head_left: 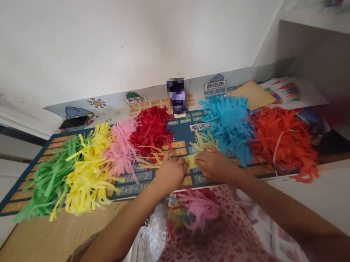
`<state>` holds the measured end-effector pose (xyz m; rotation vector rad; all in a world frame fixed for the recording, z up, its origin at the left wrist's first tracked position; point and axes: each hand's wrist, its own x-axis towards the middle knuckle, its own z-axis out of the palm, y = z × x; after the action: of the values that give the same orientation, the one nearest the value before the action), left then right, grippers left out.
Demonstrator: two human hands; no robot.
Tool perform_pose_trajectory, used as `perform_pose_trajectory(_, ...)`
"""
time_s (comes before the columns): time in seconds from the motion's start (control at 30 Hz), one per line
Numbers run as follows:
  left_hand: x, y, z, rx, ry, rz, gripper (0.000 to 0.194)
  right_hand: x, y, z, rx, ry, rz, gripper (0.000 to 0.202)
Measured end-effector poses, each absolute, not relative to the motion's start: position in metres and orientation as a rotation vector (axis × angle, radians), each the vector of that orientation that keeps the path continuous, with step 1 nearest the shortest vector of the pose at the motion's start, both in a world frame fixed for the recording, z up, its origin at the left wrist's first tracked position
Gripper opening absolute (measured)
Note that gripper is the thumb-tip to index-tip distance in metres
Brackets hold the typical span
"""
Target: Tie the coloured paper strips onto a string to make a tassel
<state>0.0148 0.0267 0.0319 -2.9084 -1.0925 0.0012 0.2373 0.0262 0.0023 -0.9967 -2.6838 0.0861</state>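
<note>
- Left hand [172,172] and right hand [215,166] are pinching pale yellow paper [190,161] near the printed mat's [179,134] front edge, fingers curling close together, thumbs mostly hiding
- Fringe is already showing at both ends, middle is lying plain, no tie showing; cannot tell what is remaining
- Long axis is running left-right, left fringe pointing left, right fringe angling toward the wall [128,39]
- Red bunch [154,128] and blue bunch [230,123] are lying fully fringed either side
</note>
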Motion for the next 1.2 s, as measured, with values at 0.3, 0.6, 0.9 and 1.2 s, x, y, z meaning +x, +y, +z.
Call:
perform_pose_trajectory(0.3,0.019,0.024,0.014,-2.701,-1.411,-0.189,0.013,0.238,0.051,-0.006,-1.131,-2.530,0.279,0.013)
perform_pose_trajectory(0.6,-0.020,0.036,0.003,-2.813,-1.580,-0.395,0.013,0.250,0.063,-0.014,-1.181,-2.468,0.431,0.011)
perform_pose_trajectory(0.9,-0.018,0.046,0.010,-2.855,-1.779,-0.273,0.030,0.240,0.071,-0.018,-1.420,-2.350,0.492,0.021)
perform_pose_trajectory(1.2,-0.003,0.056,0.011,-2.692,-1.972,-0.054,0.021,0.230,0.083,-0.006,-1.652,-2.364,0.589,0.019)
